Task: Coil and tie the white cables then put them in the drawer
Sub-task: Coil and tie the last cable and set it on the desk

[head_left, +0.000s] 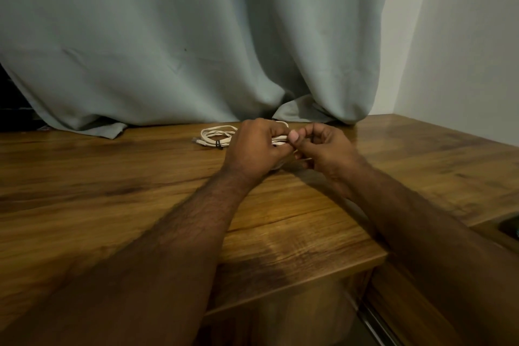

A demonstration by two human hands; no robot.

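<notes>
I'd keep the left hand (254, 146) clamped on the white cable bundle (279, 139) while the right hand (317, 146) fingers, pinching at it, cinch the tie snug.

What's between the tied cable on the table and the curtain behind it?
Only bare wood of the table: the head view shows nothing between the tied cable and the curtain.

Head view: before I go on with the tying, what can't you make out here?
- Coil in hand: mostly covered by the left hand and right hand; whether a tie is on it cannot be told.
- Tied coil on the desk: its right part is hidden behind the left hand; its connector ends are too small to identify.
- Drawer: not identifiable; the lower right corner is dark and cut off by the frame edge.
</notes>
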